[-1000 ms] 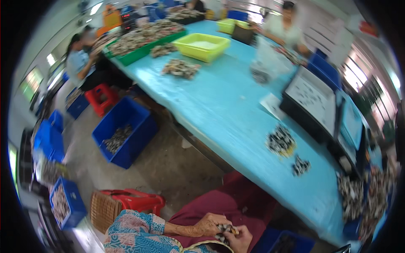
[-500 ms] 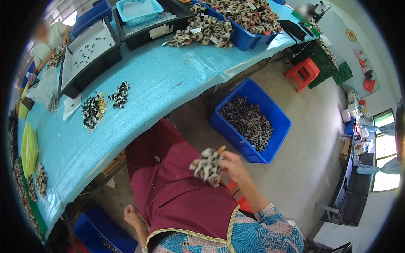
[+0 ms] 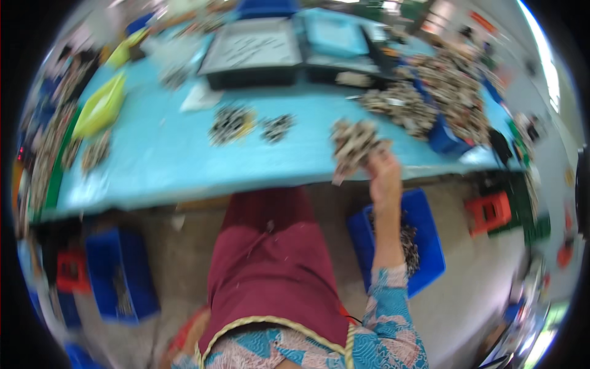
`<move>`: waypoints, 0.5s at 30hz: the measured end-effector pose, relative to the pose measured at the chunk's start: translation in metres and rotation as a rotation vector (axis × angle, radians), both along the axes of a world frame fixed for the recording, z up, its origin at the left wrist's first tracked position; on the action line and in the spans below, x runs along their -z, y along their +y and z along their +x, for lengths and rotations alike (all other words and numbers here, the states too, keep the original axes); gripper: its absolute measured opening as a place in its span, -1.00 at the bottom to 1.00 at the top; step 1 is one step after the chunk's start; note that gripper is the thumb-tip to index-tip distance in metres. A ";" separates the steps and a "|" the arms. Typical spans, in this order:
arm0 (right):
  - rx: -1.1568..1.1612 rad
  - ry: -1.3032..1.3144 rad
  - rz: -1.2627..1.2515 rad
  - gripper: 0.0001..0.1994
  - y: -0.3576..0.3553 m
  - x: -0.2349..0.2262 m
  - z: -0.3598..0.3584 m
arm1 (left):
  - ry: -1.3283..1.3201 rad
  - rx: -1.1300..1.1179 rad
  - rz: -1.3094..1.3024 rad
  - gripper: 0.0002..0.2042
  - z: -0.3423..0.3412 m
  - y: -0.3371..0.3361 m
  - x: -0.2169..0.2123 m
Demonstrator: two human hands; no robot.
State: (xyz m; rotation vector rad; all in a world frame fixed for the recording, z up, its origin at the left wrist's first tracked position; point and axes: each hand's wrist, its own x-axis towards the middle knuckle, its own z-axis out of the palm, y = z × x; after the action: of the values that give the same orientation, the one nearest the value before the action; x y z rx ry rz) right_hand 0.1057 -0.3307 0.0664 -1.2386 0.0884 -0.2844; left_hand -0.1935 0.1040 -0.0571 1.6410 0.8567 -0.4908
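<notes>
My right hand (image 3: 385, 171) is closed on a bunch of small beige, grey and black pieces (image 3: 353, 146), held over the near edge of the table (image 3: 178, 169). The pieces are too blurred to name. Low beside my dark red apron (image 3: 270, 264), my left hand (image 3: 195, 329) is smeared by motion and its fingers cannot be made out. On the light blue table cover lie a small pile of black, white and yellow pieces (image 3: 228, 125) and a smaller black-and-white pile (image 3: 278, 127).
Behind the piles stand a black tray with a white liner (image 3: 255, 46) and a light blue basket (image 3: 335, 34). A heap of beige pieces (image 3: 402, 107) lies at the right. Blue bins (image 3: 433, 246) and a red stool (image 3: 488, 212) are on the floor; a yellow tray (image 3: 101, 107) is left.
My view has swung right-to-left to face the table. My right hand has lifted the bunch from over my lap to above the table's edge.
</notes>
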 end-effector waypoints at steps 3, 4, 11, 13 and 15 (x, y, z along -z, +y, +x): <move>0.384 -0.228 -0.907 -0.58 -0.014 -0.002 0.033 | -0.019 0.078 -0.113 -0.84 -0.012 -0.010 -0.019; 0.351 -0.286 -0.709 -0.62 0.015 -0.005 0.024 | -0.079 0.064 -0.080 -0.83 -0.014 -0.018 -0.023; -0.658 -0.062 -0.553 -0.84 0.202 0.017 -0.062 | -0.239 -0.083 -0.064 -0.82 0.014 -0.050 -0.038; -0.980 -0.243 -0.724 -0.82 0.243 0.052 -0.068 | -0.240 -0.163 -0.301 -0.83 0.025 -0.052 -0.069; -1.201 -0.422 -0.873 -0.81 0.283 0.076 -0.073 | -0.342 -0.028 -0.604 -0.83 0.021 -0.057 -0.090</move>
State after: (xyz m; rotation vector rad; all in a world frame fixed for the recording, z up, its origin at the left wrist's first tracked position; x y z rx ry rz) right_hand 0.0332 -0.0480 -0.0100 -1.8196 -1.2239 0.5355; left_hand -0.1725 0.0469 0.0331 1.1075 0.4169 -0.3837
